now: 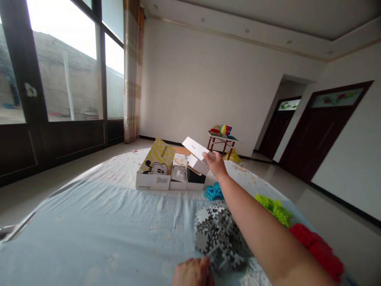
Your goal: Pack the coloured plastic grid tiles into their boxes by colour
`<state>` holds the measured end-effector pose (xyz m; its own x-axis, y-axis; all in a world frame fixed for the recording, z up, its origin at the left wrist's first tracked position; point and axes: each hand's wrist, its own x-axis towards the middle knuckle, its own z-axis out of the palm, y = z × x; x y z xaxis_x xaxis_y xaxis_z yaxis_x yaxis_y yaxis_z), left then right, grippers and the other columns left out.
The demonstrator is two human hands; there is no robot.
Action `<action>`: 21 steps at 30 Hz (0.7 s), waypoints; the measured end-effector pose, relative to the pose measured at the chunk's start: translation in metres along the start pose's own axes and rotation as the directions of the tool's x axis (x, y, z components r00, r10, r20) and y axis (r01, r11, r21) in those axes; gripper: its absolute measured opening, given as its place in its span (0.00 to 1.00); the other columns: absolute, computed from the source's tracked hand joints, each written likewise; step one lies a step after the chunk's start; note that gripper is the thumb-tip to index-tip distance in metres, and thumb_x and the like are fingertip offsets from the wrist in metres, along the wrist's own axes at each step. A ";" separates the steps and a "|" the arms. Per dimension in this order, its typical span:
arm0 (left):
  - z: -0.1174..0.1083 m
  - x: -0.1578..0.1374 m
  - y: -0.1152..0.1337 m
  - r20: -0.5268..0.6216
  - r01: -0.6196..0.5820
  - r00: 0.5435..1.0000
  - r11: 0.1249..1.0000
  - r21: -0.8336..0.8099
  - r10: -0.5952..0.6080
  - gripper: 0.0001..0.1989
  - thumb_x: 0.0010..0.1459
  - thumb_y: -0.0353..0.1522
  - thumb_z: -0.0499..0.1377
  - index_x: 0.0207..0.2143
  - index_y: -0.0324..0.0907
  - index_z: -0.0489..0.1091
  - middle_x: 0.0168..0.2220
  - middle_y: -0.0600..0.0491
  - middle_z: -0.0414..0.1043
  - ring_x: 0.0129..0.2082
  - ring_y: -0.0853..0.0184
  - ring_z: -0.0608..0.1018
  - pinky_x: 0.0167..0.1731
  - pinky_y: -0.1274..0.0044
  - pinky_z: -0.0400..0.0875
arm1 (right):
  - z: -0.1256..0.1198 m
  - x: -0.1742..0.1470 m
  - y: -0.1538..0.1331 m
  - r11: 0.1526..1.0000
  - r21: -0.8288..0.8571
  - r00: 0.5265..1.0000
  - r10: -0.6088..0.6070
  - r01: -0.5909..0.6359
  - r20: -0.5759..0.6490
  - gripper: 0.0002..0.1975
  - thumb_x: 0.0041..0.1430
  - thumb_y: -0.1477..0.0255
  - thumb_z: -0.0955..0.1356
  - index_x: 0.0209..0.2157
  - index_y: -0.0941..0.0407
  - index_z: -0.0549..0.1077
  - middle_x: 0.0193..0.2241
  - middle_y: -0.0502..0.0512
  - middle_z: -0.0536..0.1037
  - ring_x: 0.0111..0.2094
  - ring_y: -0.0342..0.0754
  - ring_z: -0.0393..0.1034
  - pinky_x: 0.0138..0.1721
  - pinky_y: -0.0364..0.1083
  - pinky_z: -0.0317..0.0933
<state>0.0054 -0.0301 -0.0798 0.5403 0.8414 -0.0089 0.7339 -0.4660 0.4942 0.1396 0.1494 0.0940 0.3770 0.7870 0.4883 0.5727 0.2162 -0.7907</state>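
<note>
My right hand [214, 161] reaches out over the far part of the table, its fingers and thumb closed on the edge of a white box lid [195, 147]. The lid is tilted above a small white box [195, 185] whose dark inside shows. My left hand [192, 273] is curled shut at the bottom edge, beside a heap of grey interlocking puzzle pieces [218, 234]. What its fingers hold, if anything, is hidden. A blue bundle [213, 191] lies just below my right wrist.
Left of the white box stand another small box [178, 184] with a clear packet and a yellow cartoon-printed box [157, 161]. Green [275, 210] and red [317, 248] bundles lie along the right edge. White pieces [254, 274] are near my forearm. A small table [223, 137] stands behind.
</note>
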 end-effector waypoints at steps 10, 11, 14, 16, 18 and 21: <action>-0.003 -0.009 0.003 -0.430 -0.028 0.900 0.977 -0.212 -0.067 0.14 0.57 0.33 0.47 0.45 0.45 0.63 0.30 0.53 0.72 0.29 0.64 0.76 0.33 0.72 0.68 | -0.088 -0.098 -0.003 0.531 0.521 0.719 0.282 -0.668 0.635 0.28 0.51 0.46 0.56 0.35 0.56 0.67 0.23 0.52 0.72 0.24 0.48 0.68 0.25 0.46 0.61; -0.006 -0.010 0.001 -0.506 -0.031 0.857 0.970 -0.240 -0.097 0.14 0.57 0.34 0.47 0.46 0.45 0.61 0.31 0.53 0.70 0.29 0.65 0.76 0.33 0.72 0.69 | -0.092 -0.108 -0.002 0.519 0.506 0.696 0.279 -0.689 0.661 0.28 0.51 0.46 0.55 0.36 0.55 0.67 0.23 0.52 0.72 0.23 0.47 0.68 0.25 0.46 0.61; -0.026 -0.017 -0.007 -0.731 -0.091 0.656 0.942 -0.323 -0.187 0.22 0.57 0.39 0.50 0.52 0.41 0.53 0.39 0.49 0.65 0.32 0.64 0.74 0.34 0.70 0.70 | -0.100 -0.133 0.003 0.469 0.472 0.631 0.273 -0.746 0.726 0.28 0.51 0.46 0.56 0.36 0.55 0.68 0.23 0.52 0.73 0.23 0.47 0.68 0.25 0.45 0.60; -0.044 -0.024 -0.015 -0.809 -0.154 0.535 0.913 -0.379 -0.246 0.28 0.56 0.42 0.51 0.56 0.41 0.48 0.50 0.42 0.58 0.41 0.60 0.72 0.29 0.72 0.71 | -0.103 -0.146 0.007 0.458 0.443 0.594 0.266 -0.771 0.759 0.28 0.52 0.46 0.56 0.35 0.56 0.69 0.23 0.52 0.73 0.23 0.47 0.68 0.25 0.45 0.60; -0.061 -0.032 -0.024 -0.835 -0.199 0.483 0.896 -0.397 -0.263 0.32 0.55 0.43 0.52 0.58 0.43 0.46 0.55 0.41 0.52 0.49 0.56 0.68 0.32 0.71 0.71 | -0.105 -0.156 0.010 0.474 0.402 0.563 0.266 -0.784 0.783 0.28 0.52 0.47 0.56 0.34 0.56 0.69 0.22 0.52 0.73 0.23 0.46 0.68 0.26 0.45 0.61; -0.078 -0.042 -0.037 -0.759 -0.185 0.576 0.856 -0.482 -0.303 0.33 0.54 0.44 0.52 0.59 0.44 0.45 0.58 0.42 0.52 0.51 0.55 0.68 0.35 0.70 0.72 | -0.102 -0.168 0.012 0.503 0.336 0.518 0.282 -0.796 0.807 0.27 0.53 0.47 0.56 0.32 0.56 0.69 0.20 0.51 0.72 0.22 0.45 0.68 0.26 0.44 0.61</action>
<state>-0.0766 -0.0264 -0.0298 -0.2235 0.8337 0.5050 0.3300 -0.4228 0.8440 0.1575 -0.0394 0.0401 -0.2310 0.9354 -0.2678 -0.2562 -0.3240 -0.9107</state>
